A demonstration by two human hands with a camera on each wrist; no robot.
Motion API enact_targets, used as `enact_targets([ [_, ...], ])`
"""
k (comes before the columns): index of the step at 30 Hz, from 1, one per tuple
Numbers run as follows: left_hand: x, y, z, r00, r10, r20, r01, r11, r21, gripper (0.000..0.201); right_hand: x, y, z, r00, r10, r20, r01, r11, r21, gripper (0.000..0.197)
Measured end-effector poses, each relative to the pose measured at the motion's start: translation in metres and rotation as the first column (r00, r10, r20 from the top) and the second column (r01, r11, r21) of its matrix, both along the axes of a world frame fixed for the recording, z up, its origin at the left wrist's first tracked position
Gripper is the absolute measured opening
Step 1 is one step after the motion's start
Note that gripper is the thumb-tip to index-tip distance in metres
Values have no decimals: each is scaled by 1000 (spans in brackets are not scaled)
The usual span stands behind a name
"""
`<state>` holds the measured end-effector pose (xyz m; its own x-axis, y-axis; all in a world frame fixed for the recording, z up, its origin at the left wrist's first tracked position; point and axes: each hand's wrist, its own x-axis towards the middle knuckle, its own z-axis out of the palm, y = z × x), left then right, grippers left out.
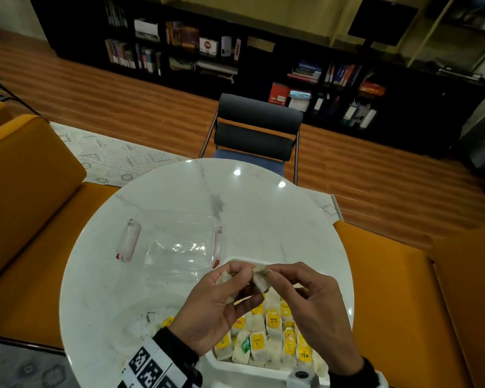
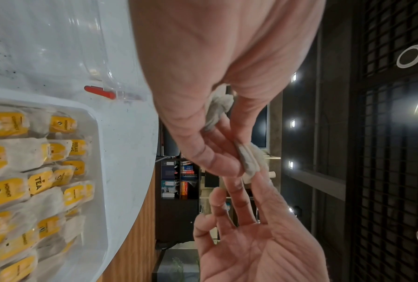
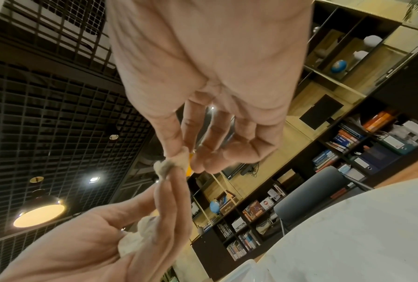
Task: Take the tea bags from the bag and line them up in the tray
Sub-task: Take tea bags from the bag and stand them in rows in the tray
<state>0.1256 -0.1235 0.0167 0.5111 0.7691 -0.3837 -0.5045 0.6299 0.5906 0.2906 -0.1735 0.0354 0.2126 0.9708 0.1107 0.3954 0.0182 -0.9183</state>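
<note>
Tray: the white tray [image 1: 237, 368] sits at the near edge of the table, directly under both hands; its rows of yellow-tagged tea bags [image 1: 273, 329] run away from the person; more than a dozen show, too overlapped and too hidden by the hands for an exact count; one green tag [image 1: 246, 345] among the yellow.
Left hand: the left hand [image 1: 216, 306] hangs palm-up over the tray's left part, thumb and forefinger pinching one end of a tea bag [image 1: 261, 278]; a second crumpled tea bag [image 1: 225, 278] lies bunched against its fingers; whether the two are joined by string I cannot tell.
Right hand: the right hand [image 1: 305, 303] meets it from the right, thumb and forefinger pinching the same tea bag's other end, the remaining fingers loosely curled.
Key relation: the pinched tea bag hangs above the tray's far end, its long axis slanting from upper left down to lower right; the right hand looks nearer the open far-right part of the tray, so it is probably the one to lower it.
Count held: two tea bags, two hands.
Loose bag: at the near left, a clear plastic bag [image 1: 151, 320] with a yellow tag showing inside it.
Farther: one clear plastic container [image 1: 177, 242] with red-tipped clips [image 1: 128, 239]; the round marble table [image 1: 263, 205]; one dark chair [image 1: 256, 130]; bookshelves [image 1: 179, 49] along the far wall.
</note>
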Motion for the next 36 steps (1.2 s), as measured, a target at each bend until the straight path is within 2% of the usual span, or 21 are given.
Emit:
enact_targets([
  [3,-1,0,1,1000,0,-13,0,1000,26,19,-2,1,-1,998,-39,-41,39,999,-3,8],
  [7,3,0,4,993,-22,-113,34,994,104,33,-6,0,-2,997,-75,-34,75,997,2,7],
  [11,7,0,3,983,-13,-185,41,988,149,27,-4,1,-4,992,-117,-51,116,993,-17,9],
  [15,7,-1,-6,983,-25,-180,44,994,102,22,-2,2,1,979,-158,-129,154,987,-39,10],
  [18,6,0,-11,971,69,-228,-57,997,59,28,0,2,0,961,-210,-182,206,978,-38,10],
  [20,5,1,-10,931,174,-322,-130,980,152,31,1,3,-1,942,-253,-220,250,967,-44,11],
  [22,8,0,-7,826,305,-474,-90,901,424,29,-1,4,-3,931,-293,-218,293,956,-33,10],
  [24,14,-2,-4,692,479,-540,62,706,705,23,-4,6,-3,930,-311,-198,315,949,-10,8],
  [26,19,-2,-4,614,607,-505,179,515,838,21,-9,6,-1,935,-305,-181,314,949,21,8],
  [28,22,-1,-6,596,666,-449,205,414,887,24,-13,7,1,942,-294,-163,306,950,58,8],
  [32,22,0,-6,622,687,-376,168,352,921,28,-20,7,3,960,-257,-110,269,956,114,9],
  [36,18,1,-2,652,659,-375,164,360,918,31,-22,7,3,968,-208,-141,226,966,123,11],
])
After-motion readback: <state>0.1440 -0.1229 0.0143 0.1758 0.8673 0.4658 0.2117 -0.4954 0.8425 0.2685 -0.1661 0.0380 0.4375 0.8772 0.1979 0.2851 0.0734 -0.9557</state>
